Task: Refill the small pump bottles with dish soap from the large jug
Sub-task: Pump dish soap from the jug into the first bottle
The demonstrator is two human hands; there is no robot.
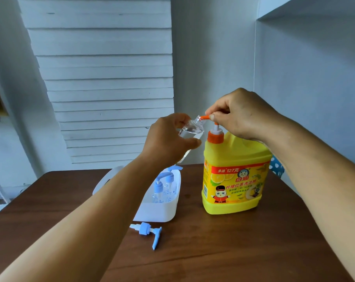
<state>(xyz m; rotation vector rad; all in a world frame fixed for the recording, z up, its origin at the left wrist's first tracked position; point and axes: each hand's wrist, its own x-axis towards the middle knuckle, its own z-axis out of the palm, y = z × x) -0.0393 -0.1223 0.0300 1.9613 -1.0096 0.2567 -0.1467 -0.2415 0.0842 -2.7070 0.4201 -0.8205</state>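
Observation:
A large yellow jug (233, 180) of dish soap stands on the brown table (233, 251), with an orange collar and an orange pump head (204, 117) on top. My right hand (241, 115) grips that pump head from above, fingers curled over it. My left hand (168, 139) holds a small clear bottle (191, 130) tilted, its open mouth right at the orange spout. The bottle has some clear liquid inside. A loose blue pump cap (148, 233) lies on the table in front of me.
A white bin (158, 210) left of the jug holds two small bottles with blue pumps (164, 184). A white slatted panel and pale walls stand behind the table. A blue dotted object (276, 165) shows behind the jug at right.

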